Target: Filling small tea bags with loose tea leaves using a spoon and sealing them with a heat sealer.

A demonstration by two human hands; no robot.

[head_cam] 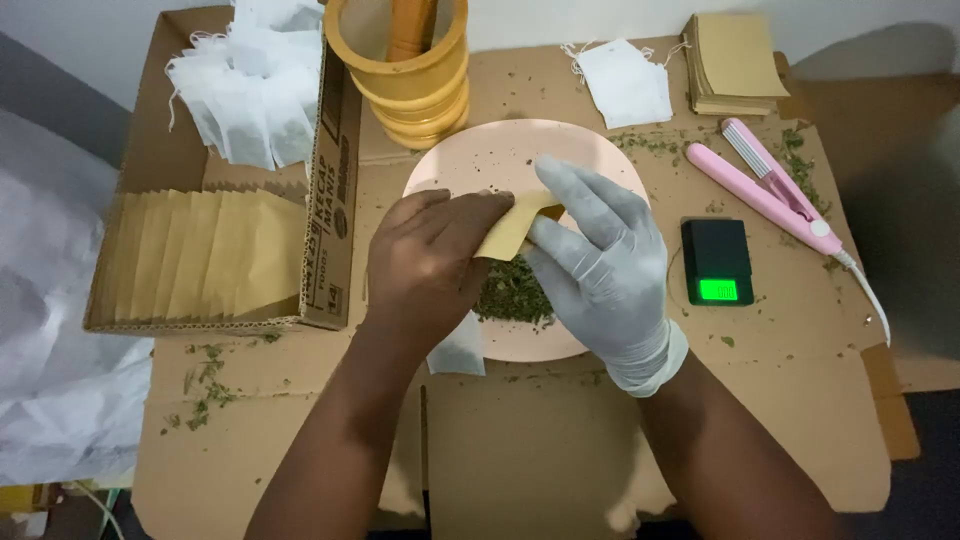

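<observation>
In the centre of the frame both hands meet over a pink plate (480,150) and hold a small brown envelope (510,228) between them. The left hand (430,262) is bare and its fingers are closed on the left side of the envelope. The right hand (600,265) wears a white glove; its thumb and fingers pinch the right side, while the other fingers stay stretched out. Under the hands, on the lower part of the plate, lies a heap of dried green herb (512,295). A white tea bag (458,350) lies at the lower edge of the plate, just under the left wrist. At the left is a cardboard box (335,200) with a row of brown envelopes, and white bags are piled in its upper part. At the top centre stands a yellow mortar (410,85). Right of the plate are a small black scale (717,262) with a green display and a pink sealer (770,190)
</observation>
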